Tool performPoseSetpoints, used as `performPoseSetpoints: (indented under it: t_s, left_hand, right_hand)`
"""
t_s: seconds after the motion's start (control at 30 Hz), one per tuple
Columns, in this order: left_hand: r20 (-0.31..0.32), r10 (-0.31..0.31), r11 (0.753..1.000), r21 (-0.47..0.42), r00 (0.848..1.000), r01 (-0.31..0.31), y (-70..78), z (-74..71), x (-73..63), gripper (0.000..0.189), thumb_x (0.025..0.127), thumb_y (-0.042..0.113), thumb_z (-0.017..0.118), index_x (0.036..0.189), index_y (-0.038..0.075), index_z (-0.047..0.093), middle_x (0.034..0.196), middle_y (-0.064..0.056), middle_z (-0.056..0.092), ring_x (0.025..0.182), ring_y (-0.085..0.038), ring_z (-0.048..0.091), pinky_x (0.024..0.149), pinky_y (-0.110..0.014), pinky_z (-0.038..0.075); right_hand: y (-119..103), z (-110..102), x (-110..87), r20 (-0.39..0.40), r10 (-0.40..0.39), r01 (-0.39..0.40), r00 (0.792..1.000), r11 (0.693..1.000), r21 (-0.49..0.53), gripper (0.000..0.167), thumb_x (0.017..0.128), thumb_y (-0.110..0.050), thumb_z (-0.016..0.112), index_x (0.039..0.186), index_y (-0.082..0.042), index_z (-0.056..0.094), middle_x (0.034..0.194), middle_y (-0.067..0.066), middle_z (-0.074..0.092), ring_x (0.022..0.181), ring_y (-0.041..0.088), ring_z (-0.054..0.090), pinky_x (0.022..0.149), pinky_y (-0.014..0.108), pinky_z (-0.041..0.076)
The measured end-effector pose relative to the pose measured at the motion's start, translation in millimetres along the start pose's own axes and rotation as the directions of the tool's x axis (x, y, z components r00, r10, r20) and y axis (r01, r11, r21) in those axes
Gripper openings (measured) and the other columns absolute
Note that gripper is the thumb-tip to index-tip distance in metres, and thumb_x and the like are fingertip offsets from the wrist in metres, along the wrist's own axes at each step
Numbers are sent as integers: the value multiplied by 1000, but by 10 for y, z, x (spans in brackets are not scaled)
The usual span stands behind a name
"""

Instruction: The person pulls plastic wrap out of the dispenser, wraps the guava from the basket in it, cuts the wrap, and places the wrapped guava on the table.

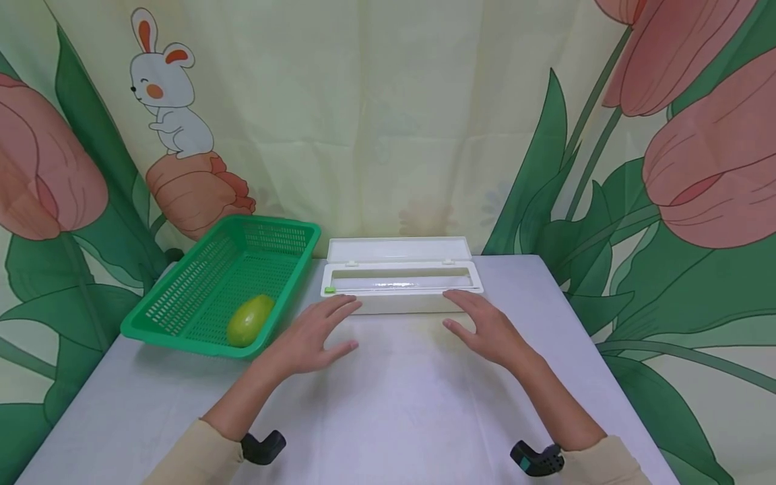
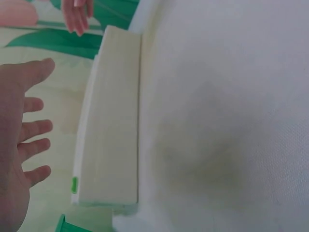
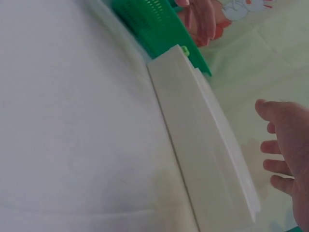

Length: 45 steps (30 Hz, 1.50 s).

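A white plastic-wrap dispenser (image 1: 400, 305) lies across the far part of the table, its lid (image 1: 397, 249) tipped back and a roll of film showing inside. A small green slider (image 1: 330, 290) sits at its left end. My left hand (image 1: 312, 337), fingers spread and holding nothing, is by the dispenser's front left corner. On the other side, my right hand (image 1: 488, 330) has its fingertips overlapping the front right edge in the head view. Both wrist views show loosely extended fingers, the left hand (image 2: 17, 130) and the right hand (image 3: 289, 150), beside the dispenser body.
A green plastic basket (image 1: 212, 283) stands at the left, with a yellow-green, mango-like fruit (image 1: 250, 320) in its near right corner. White cloth (image 1: 412, 404) covers the table. Behind the table hangs a printed curtain (image 1: 412, 121). Black wrist devices sit by both cuffs.
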<state>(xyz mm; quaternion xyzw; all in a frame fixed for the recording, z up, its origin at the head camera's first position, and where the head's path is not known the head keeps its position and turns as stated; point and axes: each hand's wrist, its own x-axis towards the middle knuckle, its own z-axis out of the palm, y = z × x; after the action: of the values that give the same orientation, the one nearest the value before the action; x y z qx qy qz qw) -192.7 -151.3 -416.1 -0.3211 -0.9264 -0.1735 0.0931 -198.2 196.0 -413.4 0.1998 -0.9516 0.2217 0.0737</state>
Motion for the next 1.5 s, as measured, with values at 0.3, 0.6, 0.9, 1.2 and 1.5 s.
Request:
performPoseSetpoints:
  t_s: [0.3, 0.6, 0.9, 1.2, 1.5]
  left_hand:
    - [-4, -3, 1000, -18, 1000, 3, -22, -4, 53, 67, 88, 44, 65, 146, 22, 42, 148, -5, 46, 137, -26, 43, 107, -54, 41]
    - [15, -56, 996, -75, 998, 56, -92, 10, 86, 65, 90, 45, 61, 146, 19, 42, 149, -4, 44, 137, -27, 42, 108, -54, 40]
    - [18, -72, 993, -91, 997, 73, -148, 31, 106, 65, 91, 47, 60, 147, 21, 41, 150, -4, 44, 137, -27, 42, 109, -54, 40]
    - [30, -109, 984, -142, 994, 112, -190, 49, 159, 66, 91, 47, 59, 148, 20, 39, 151, -6, 43, 140, -30, 40, 110, -55, 38]
    - [46, -135, 979, -147, 990, 141, -225, 53, 183, 67, 91, 47, 61, 148, 21, 39, 151, -6, 43, 140, -30, 39, 110, -55, 38]
  right_hand:
    - [18, -10, 30, 10, 6, -6, 1000, 1000, 13, 58, 92, -40, 63, 144, -22, 45, 147, 7, 48, 137, 29, 44, 105, 54, 44]
    - [53, 16, 84, -9, -2, 2, 1000, 1000, 31, 57, 92, -37, 64, 143, -20, 46, 147, 8, 48, 136, 30, 45, 104, 54, 45]
    - [68, 29, 103, -6, 12, -12, 1000, 998, 66, 55, 93, -38, 62, 142, -18, 47, 146, 8, 50, 136, 31, 45, 106, 54, 42]
    - [97, 10, 135, 2, 12, -12, 1000, 998, 60, 54, 94, -39, 60, 142, -18, 47, 146, 8, 49, 137, 30, 43, 108, 54, 40]
    - [113, -3, 148, 9, 14, -14, 1000, 999, 46, 55, 94, -38, 61, 142, -16, 47, 146, 9, 49, 136, 32, 45, 108, 54, 41]
